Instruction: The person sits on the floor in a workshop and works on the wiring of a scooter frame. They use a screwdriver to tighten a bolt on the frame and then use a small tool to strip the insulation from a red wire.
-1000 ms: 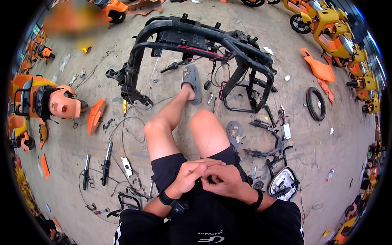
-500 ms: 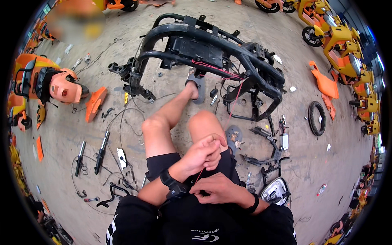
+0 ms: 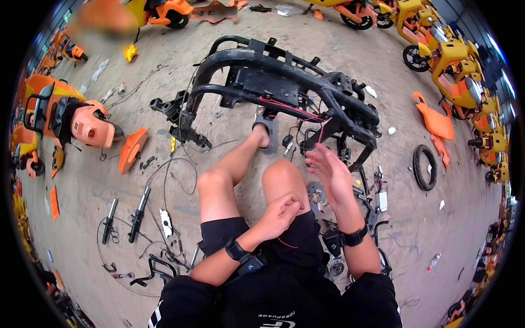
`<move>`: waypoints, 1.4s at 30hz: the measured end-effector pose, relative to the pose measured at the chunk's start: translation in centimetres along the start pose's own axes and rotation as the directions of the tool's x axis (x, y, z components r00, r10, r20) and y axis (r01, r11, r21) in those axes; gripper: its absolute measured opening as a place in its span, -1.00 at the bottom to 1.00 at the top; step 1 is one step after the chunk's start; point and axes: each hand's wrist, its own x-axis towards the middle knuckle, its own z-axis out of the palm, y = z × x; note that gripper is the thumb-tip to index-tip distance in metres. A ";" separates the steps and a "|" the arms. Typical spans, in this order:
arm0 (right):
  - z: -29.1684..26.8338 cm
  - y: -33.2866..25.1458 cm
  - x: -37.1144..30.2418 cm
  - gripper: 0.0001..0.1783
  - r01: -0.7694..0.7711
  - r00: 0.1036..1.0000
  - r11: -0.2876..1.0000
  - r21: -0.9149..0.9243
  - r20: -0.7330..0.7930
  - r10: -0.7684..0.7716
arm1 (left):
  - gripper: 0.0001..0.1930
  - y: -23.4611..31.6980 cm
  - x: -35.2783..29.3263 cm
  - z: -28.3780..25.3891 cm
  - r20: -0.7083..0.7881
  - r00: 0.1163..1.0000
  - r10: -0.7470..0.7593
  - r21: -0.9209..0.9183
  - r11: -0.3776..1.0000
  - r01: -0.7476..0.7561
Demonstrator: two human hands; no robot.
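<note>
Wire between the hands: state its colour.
Red; the thin wire shows best in the head view, by the left hand.

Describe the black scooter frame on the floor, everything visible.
The black scooter frame is bare tubular metal as it looks, stripped of panels and wheels, lying on the concrete floor ahead of the person's knees. Red wires run across its middle. The right hand is raised just before it; contact cannot be told.
</note>
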 end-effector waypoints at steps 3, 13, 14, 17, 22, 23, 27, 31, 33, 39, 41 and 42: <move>1.3 -0.8 1.1 -0.63 -0.120 0.993 0.984 0.135 0.030 0.117 | -0.82 -0.2 0.0 0.0 -0.020 1.000 -0.020 0.040 0.999 0.021; 0.1 1.2 2.7 -0.74 -0.073 0.996 0.936 0.345 0.068 0.052 | -0.80 -0.1 -0.8 -0.4 0.057 0.997 0.043 0.187 0.981 -0.053; 0.1 0.8 2.6 -0.74 -0.065 0.997 0.943 0.326 0.065 0.047 | -0.80 -0.2 -1.0 -0.4 0.100 0.990 0.095 0.236 0.965 -0.116; -0.4 0.5 2.5 -0.74 -0.094 0.994 0.942 0.322 0.091 0.068 | -0.82 -0.5 -2.4 -0.3 0.135 0.991 0.019 0.286 0.957 -0.057; 0.9 -0.4 2.3 -0.72 -0.200 0.980 0.928 0.316 0.063 0.190 | -0.82 0.5 -4.2 0.2 0.176 0.979 0.101 0.495 0.851 -0.176; 1.0 -0.7 2.4 -0.74 -0.216 0.975 0.918 0.334 0.028 0.219 | -0.81 0.2 -4.1 0.0 0.176 0.977 0.117 0.499 0.845 -0.191; 0.2 -1.6 1.9 -0.76 -0.280 0.956 0.915 0.290 -0.006 0.294 | -0.79 0.9 -5.3 -0.3 0.190 0.978 0.086 0.465 0.869 -0.167; 0.9 -0.9 2.0 -0.74 -0.281 0.960 0.844 0.456 0.122 0.253 | -0.81 0.5 -6.2 -0.6 0.225 0.970 0.092 0.434 0.882 -0.185; 0.3 0.4 1.9 -0.69 -0.304 0.951 0.726 0.616 0.240 0.195 | -0.82 -0.2 -6.7 0.3 0.269 0.958 0.097 0.391 0.898 -0.201; -0.5 1.5 1.7 -0.68 -0.296 0.950 0.683 0.668 0.281 0.137 | -0.84 -1.4 -6.3 1.8 0.322 0.934 0.153 0.456 0.840 -0.295; -0.2 1.6 1.9 -0.69 -0.322 0.934 0.678 0.661 0.337 0.116 | -0.84 -1.4 -6.0 2.0 0.303 0.935 0.182 0.464 0.829 -0.312; 0.2 1.4 2.0 -0.70 -0.283 0.948 0.704 0.651 0.303 0.101 | -0.84 -1.7 -5.9 1.9 0.280 0.946 0.165 0.479 0.830 -0.286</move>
